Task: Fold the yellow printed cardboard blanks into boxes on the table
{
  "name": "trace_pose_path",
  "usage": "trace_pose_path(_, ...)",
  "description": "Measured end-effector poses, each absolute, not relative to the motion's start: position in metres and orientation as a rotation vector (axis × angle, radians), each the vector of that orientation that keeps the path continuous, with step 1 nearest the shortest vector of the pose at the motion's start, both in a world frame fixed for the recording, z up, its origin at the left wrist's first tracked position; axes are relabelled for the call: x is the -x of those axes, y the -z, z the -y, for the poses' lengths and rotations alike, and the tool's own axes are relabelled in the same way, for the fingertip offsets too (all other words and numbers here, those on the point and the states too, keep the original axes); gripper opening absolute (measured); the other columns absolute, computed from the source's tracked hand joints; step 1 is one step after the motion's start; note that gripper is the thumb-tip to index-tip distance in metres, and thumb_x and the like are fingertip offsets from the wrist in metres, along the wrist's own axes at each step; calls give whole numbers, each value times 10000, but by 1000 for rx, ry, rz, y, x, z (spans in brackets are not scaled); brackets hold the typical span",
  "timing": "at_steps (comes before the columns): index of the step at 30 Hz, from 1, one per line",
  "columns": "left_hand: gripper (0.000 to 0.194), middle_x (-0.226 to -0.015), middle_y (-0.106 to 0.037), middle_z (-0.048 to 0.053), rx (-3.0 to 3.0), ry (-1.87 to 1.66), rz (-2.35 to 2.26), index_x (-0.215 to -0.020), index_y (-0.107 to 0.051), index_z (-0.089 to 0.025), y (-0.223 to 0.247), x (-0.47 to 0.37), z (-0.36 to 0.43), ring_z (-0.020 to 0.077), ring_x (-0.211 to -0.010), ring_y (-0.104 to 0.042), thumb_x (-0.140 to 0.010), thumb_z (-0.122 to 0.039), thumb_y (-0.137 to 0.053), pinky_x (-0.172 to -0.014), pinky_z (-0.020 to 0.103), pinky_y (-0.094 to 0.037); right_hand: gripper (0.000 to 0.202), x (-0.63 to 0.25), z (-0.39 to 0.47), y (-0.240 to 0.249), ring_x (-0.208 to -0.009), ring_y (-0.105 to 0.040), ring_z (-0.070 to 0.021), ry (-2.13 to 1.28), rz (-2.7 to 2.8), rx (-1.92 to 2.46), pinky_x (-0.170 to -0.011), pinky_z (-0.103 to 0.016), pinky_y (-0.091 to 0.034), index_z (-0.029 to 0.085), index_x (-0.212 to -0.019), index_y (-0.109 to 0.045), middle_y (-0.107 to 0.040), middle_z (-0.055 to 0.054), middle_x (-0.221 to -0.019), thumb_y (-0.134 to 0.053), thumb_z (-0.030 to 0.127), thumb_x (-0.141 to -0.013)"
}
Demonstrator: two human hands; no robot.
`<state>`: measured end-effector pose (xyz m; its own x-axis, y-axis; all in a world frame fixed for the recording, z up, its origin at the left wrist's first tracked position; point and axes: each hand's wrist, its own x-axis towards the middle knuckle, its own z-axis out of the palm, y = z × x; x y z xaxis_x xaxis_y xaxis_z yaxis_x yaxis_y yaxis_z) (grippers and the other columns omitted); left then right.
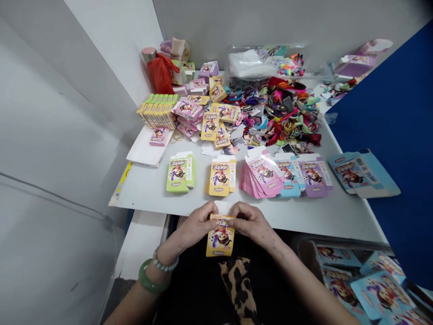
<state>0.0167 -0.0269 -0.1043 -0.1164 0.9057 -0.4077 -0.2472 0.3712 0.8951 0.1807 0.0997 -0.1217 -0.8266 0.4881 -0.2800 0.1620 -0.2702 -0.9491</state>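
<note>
Between my two hands, just off the table's front edge, is a small yellow printed box (219, 241) with a white flap at its top. My left hand (199, 223) pinches its upper left side, and my right hand (252, 221) pinches the upper right; both thumbs lie on the printed face. Beyond them on the table are stacks of flat cartons: green (177, 174), yellow (219, 178), pink (264, 174), blue (289, 176) and purple (313, 176). The pink stack is fanned out and overlaps the blue one.
Filled boxes in rows (157, 113) and loose ones stand at the back left, near a red plastic bag (160, 74). A heap of colourful hair accessories (280, 113) covers the back, before a clear tray (270, 61). A large blue carton (361, 174) overhangs the right edge; a bin (309, 250) holds more.
</note>
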Motion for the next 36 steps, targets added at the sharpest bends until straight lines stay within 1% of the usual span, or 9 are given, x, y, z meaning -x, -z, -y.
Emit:
trace_pose_path(4, 333, -739, -566, -40, -570, -1170, -1288, -820, -489, -196, 105, -22, 24, 119, -665, -527, -808, -417, -738, -602, 230, -399, 482, -180, -100, 128, -659, -580, -148, -2198, 1656, 798, -618, -265, -491, 256, -1210, -606, -626, 28, -762, -751, 357, -762)
trace_pose_path(6, 335, -789, -603, -39, -474, -1325, -1287, -881, -526, -198, 106, -26, 21, 122, -707, -574, -768, -359, -797, -647, 233, -448, 323, -182, -103, 128, -658, -587, -152, -2009, 1798, 784, -619, -268, -493, 237, -1106, -665, -629, 18, -736, -719, 349, -808)
trace_pose_path(8, 463, -872, -645, -45, -365, -1493, -1270, -1029, -544, -230, 108, -30, 18, 125, -751, -615, -698, -288, -863, -705, 254, -494, 142, -184, -107, 125, -719, -627, -168, -1790, 1932, 727, -668, -283, -514, 219, -938, -694, -677, -15, -786, -666, 339, -867)
trace_pose_path(11, 613, -917, -694, -20, -286, -1464, -1178, -1142, -567, -235, 113, -33, 17, 141, -767, -649, -636, -269, -911, -742, 284, -516, 164, -188, -108, 116, -820, -674, -182, -1618, 2080, 564, -733, -292, -533, 210, -845, -689, -725, -55, -887, -595, 311, -933)
trace_pose_path(15, 500, -869, -718, 22, -236, -1268, -1090, -1005, -689, -162, 116, -32, 24, 158, -772, -658, -609, -342, -935, -753, 284, -497, 197, -194, -106, 105, -854, -681, -171, -1697, 2157, 435, -755, -276, -537, 201, -875, -698, -730, -64, -928, -593, 342, -966)
trace_pose_path(20, 499, -1019, -747, 87, -292, -1201, -989, -1101, -737, -160, 103, -29, 32, 207, -929, -668, -729, -470, -856, -850, 317, -491, 252, -197, -103, 96, -749, -648, -152, -1722, 2123, 536, -687, -259, -517, 193, -819, -691, -713, -46, -832, -585, 361, -975)
trace_pose_path(25, 385, -871, -717, 43, -339, -1317, -1132, -978, -718, -152, 99, -30, 27, 175, -808, -638, -741, -428, -845, -772, 300, -497, 252, -192, -104, 88, -877, -686, -189, -1720, 2135, 525, -782, -299, -544, 215, -969, -738, -744, -69, -965, -568, 400, -976)
trace_pose_path(31, 394, -959, -705, 40, -556, -1301, -1337, -1061, -678, -166, 105, -34, 23, 189, -883, -630, -836, -485, -736, -820, 314, -506, 182, -185, -111, 92, -871, -695, -189, -1785, 2105, 638, -779, -301, -548, 210, -931, -737, -744, -56, -965, -615, 345, -935)
trace_pose_path(36, 388, -976, -703, 31, -620, -1293, -1398, -1082, -669, -181, 110, -38, 24, 202, -926, -628, -868, -505, -689, -857, 327, -507, 245, -182, -109, 96, -913, -698, -198, -1563, 2269, 589, -803, -322, -538, 245, -1073, -753, -744, -62, -999, -544, 279, -951)
